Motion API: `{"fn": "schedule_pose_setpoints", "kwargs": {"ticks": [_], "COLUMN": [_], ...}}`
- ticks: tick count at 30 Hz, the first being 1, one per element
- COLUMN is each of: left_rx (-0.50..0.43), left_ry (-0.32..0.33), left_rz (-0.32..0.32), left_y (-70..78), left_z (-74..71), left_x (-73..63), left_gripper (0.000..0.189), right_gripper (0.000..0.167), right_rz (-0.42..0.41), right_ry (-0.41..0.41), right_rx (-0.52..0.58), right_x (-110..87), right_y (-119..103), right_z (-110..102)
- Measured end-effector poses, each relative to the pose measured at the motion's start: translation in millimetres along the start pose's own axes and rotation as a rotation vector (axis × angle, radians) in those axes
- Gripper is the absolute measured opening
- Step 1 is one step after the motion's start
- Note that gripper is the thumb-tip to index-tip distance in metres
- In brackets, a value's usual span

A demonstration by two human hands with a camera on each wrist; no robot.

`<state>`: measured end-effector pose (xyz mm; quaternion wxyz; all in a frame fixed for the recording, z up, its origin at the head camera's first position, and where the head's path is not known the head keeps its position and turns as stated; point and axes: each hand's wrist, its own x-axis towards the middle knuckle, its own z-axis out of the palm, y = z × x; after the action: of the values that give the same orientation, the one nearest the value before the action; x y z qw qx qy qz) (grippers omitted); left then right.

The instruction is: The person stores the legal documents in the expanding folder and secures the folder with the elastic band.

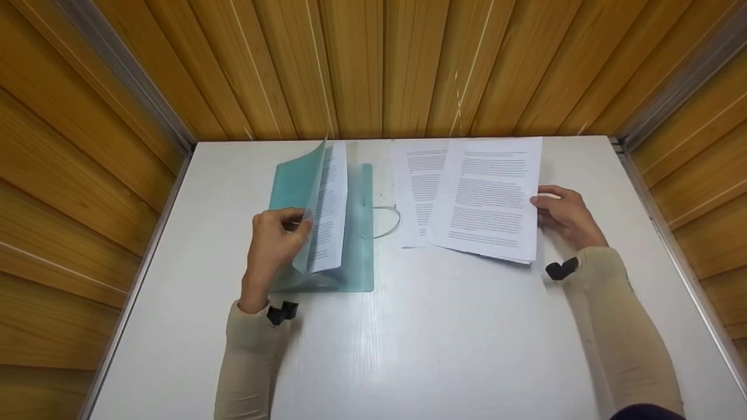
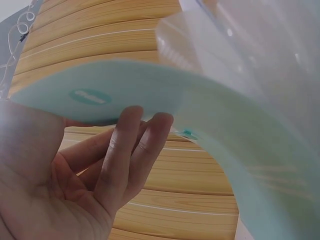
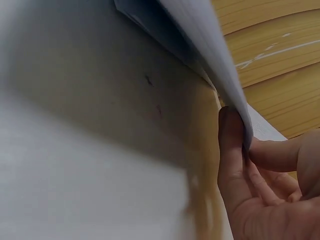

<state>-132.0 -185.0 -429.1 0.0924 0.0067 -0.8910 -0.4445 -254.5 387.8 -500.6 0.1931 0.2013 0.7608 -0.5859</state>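
The folder (image 1: 295,182) looks like translucent plastic, smooth with a soft sheen; clear film (image 2: 270,45) beside it shines glossier. The printed sheets (image 1: 490,198) are matt paper. The tabletop (image 1: 455,344) is smooth, faintly glossy. Wood-grained panels (image 1: 402,70) look glossy, rails (image 1: 133,73) dull metal, sleeves (image 1: 618,315) matt cloth.

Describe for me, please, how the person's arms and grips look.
The left sleeve and right sleeve are long and beige, each with a small, angular black attachment near its wrist end. The left grip and right grip are bare.
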Motion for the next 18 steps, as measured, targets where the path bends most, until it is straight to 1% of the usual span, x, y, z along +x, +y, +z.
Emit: {"fn": "schedule_pose_setpoints", "kwargs": {"ticks": [4, 8, 14, 18], "left_rx": [-0.003, -0.008, 0.013, 0.015], "left_ry": [-0.006, -0.007, -0.002, 0.003], "left_rz": [-0.004, -0.008, -0.011, -0.007], "left_y": [-0.4, -0.4, 0.9, 1.3], "left_z": [0.1, -0.4, 0.5, -0.1], "left_x": [-0.3, 0.3, 1.4, 1.6], "left_gripper": [0.026, 0.026, 0.027, 0.026], "right_gripper": [0.07, 0.07, 0.068, 0.069], "right_rz": [-0.002, -0.011, -0.076, -0.078], "right_ry": [0.015, 0.025, 0.009, -0.013], "right_rx": [-0.047, -0.07, 0.009, 0.057], "right_x": [-4.5, -8.6, -14.3, -16.6], "right_y": [-3.2, -6.3, -5.5, -5.8], "right_z": [-0.9, -0.1, 1.4, 2.6]}}
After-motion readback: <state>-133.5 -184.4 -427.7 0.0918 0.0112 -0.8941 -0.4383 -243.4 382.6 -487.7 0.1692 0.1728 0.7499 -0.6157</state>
